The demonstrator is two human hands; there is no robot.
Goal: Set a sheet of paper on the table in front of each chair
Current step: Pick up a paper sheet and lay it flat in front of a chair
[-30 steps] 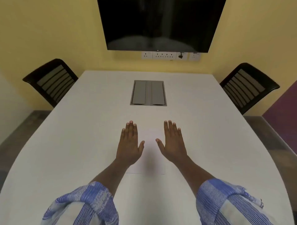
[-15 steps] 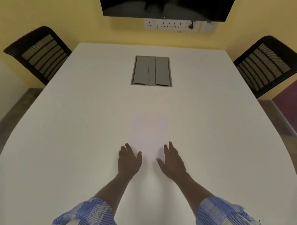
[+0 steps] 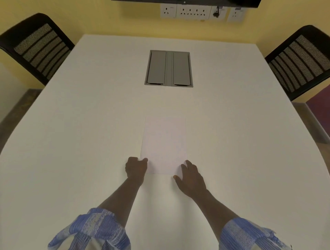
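Note:
A white sheet of paper (image 3: pixel 164 142) lies flat on the white table (image 3: pixel 85 128), lengthwise away from me, in the middle near my side. My left hand (image 3: pixel 136 168) is curled at the sheet's near left corner, thumb on its edge, pinching it. My right hand (image 3: pixel 191 176) rests with fingers apart on the near right corner. One black mesh chair (image 3: pixel 37 46) stands at the far left of the table and another black mesh chair (image 3: pixel 300 60) at the far right. I cannot tell whether the paper is one sheet or a thin stack.
A grey cable hatch (image 3: pixel 169 68) with two lids is set into the table beyond the paper. Wall sockets (image 3: pixel 192 11) and the lower edge of a dark screen (image 3: pixel 178 1) sit on the yellow wall behind. The floor shows at both sides.
Both hands slid back toward me along the paper to its near corners. My left hand's fingers curled shut at the corner. The view tilted downward.

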